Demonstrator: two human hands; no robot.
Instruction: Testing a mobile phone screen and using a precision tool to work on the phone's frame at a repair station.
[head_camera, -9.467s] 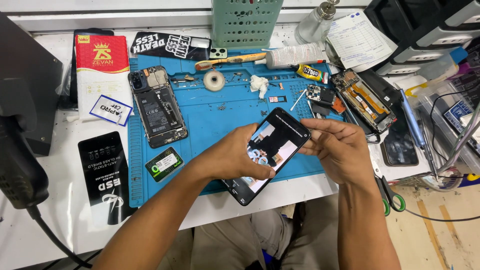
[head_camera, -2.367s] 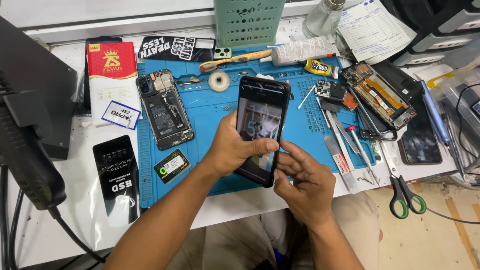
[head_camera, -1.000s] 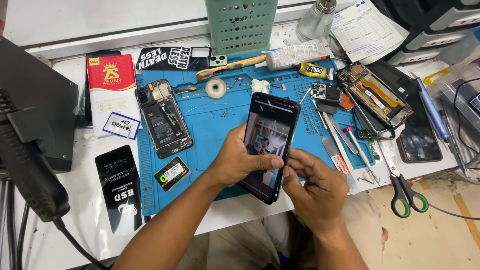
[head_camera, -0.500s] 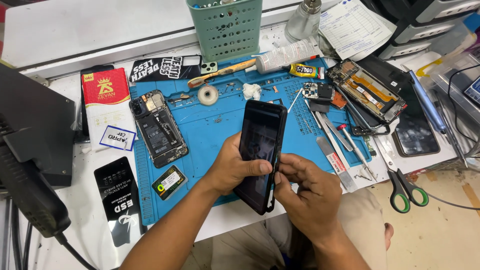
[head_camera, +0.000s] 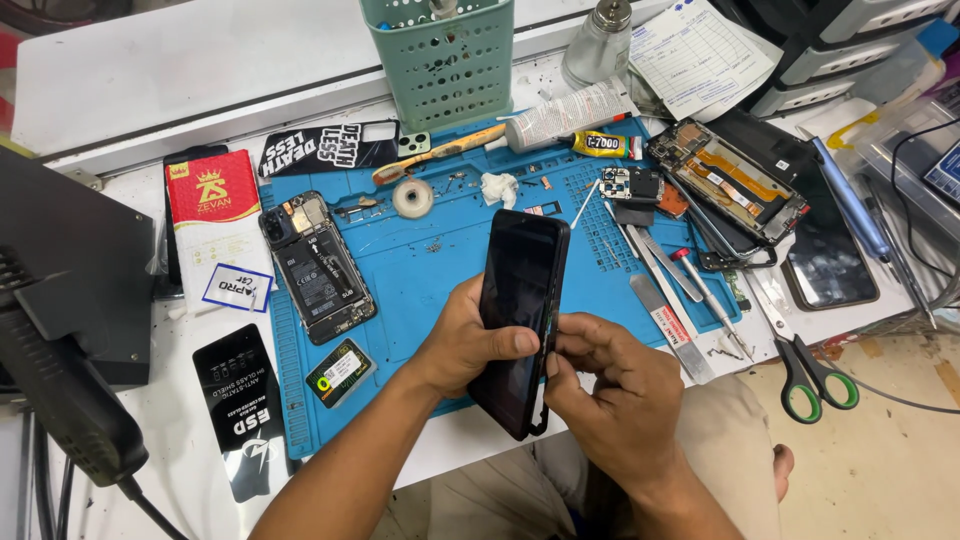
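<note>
The black smartphone is held above the near edge of the blue repair mat, its dark screen turned up and slightly toward the left. Its long axis runs almost straight away from the person, top end pointing toward the green basket at the back of the bench, bottom end hanging over the person's lap.

The left hand wraps the phone from the left side, thumb laid across the glass near the middle and the other fingers curled behind the body. The right hand meets the phone's right edge: thumb and forefinger are pressed together in a pinch on that edge, the remaining fingers folded underneath.

On the mat to the left lies an opened phone with its battery showing. To the right are tweezers, a metal spudger and green-handled scissors.
</note>
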